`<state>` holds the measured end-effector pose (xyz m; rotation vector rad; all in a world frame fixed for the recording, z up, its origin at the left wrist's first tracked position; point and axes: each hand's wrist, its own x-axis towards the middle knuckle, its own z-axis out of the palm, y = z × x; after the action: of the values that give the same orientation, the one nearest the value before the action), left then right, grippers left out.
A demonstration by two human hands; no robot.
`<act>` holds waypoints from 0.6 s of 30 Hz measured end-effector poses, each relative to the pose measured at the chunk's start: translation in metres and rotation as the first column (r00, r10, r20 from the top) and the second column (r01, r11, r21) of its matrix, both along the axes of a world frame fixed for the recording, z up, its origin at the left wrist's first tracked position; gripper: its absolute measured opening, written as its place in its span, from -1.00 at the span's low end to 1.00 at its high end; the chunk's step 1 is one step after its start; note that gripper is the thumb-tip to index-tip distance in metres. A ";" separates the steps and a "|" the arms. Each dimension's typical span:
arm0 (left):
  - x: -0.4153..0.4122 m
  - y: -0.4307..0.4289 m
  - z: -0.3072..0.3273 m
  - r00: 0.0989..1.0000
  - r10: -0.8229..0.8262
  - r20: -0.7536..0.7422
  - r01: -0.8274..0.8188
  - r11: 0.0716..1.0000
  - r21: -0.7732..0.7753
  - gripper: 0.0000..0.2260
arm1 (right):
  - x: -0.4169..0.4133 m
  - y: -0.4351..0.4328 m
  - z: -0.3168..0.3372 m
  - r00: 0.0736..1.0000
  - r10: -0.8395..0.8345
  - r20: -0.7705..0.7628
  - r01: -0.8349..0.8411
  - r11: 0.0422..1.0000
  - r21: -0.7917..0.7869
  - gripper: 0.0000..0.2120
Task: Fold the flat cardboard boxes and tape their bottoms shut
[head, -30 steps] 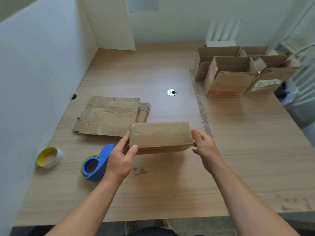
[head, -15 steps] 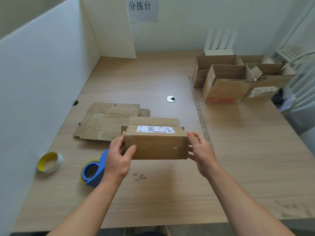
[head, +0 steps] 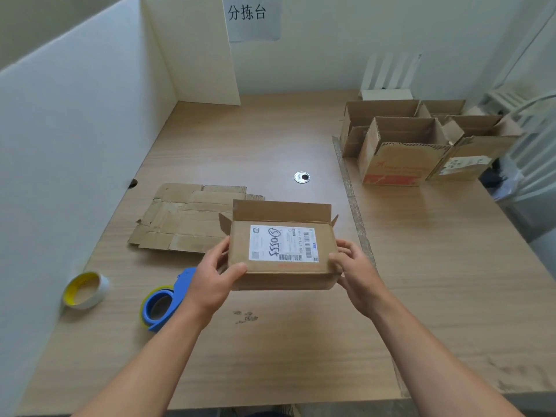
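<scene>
The small brown cardboard box with a white shipping label (head: 282, 251) is held above the front of the pale wooden bench (head: 421, 281), its open flaps pointing away, probably so the taped bottom faces the person, though that face is hidden. The left hand (head: 215, 273) and right hand (head: 353, 267) clamp its two short ends to keep it square. The stack of flat brown cardboard (head: 183, 219) waits just behind, the blue tape dispenser (head: 164, 300) within the left hand's reach.
</scene>
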<state>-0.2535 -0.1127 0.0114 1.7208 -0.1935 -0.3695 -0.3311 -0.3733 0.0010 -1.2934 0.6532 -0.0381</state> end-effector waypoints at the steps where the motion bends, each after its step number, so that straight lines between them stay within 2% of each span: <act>1: -0.001 0.000 0.000 0.999 -0.028 0.024 0.028 0.999 0.023 -0.45 | -0.001 -0.003 -0.001 1.000 -0.011 0.004 0.011 1.000 0.012 -0.74; 3: -0.002 0.001 -0.004 0.996 -0.054 0.070 0.047 0.993 0.105 -0.47 | -0.004 -0.008 -0.004 1.000 -0.030 0.005 0.030 0.999 0.044 -0.69; 5: -0.003 0.002 -0.009 0.997 -0.041 0.067 0.032 0.991 0.128 -0.51 | -0.005 -0.009 -0.007 1.000 -0.020 0.002 0.020 1.000 0.012 -0.68; 8: -0.005 0.000 -0.015 0.999 0.039 -0.011 -0.037 0.990 0.135 -0.48 | -0.011 -0.009 -0.012 0.999 0.037 0.006 -0.036 0.991 -0.129 -0.60; 10: -0.004 -0.001 -0.016 1.000 0.007 0.001 -0.007 0.973 0.232 -0.45 | -0.016 -0.007 -0.012 0.995 0.096 0.005 -0.092 0.966 -0.242 -0.58; 12: -0.004 -0.005 -0.019 0.999 -0.018 0.047 0.002 0.946 0.325 -0.57 | -0.020 -0.004 -0.014 0.991 0.133 0.025 -0.119 0.944 -0.307 -0.63; 16: -0.008 -0.008 -0.020 0.994 0.020 0.109 -0.051 0.957 0.286 -0.81 | -0.026 0.004 -0.023 0.988 0.113 0.103 -0.070 0.935 -0.348 -0.58; 18: -0.008 -0.004 -0.022 0.997 0.025 0.069 -0.041 0.968 0.247 -0.72 | -0.029 0.002 -0.029 0.988 0.102 0.112 -0.060 0.941 -0.334 -0.44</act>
<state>-0.2616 -0.1166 -0.0109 1.9824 -0.1710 -0.3230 -0.3606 -0.3711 -0.0276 -1.6262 0.4949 -0.1679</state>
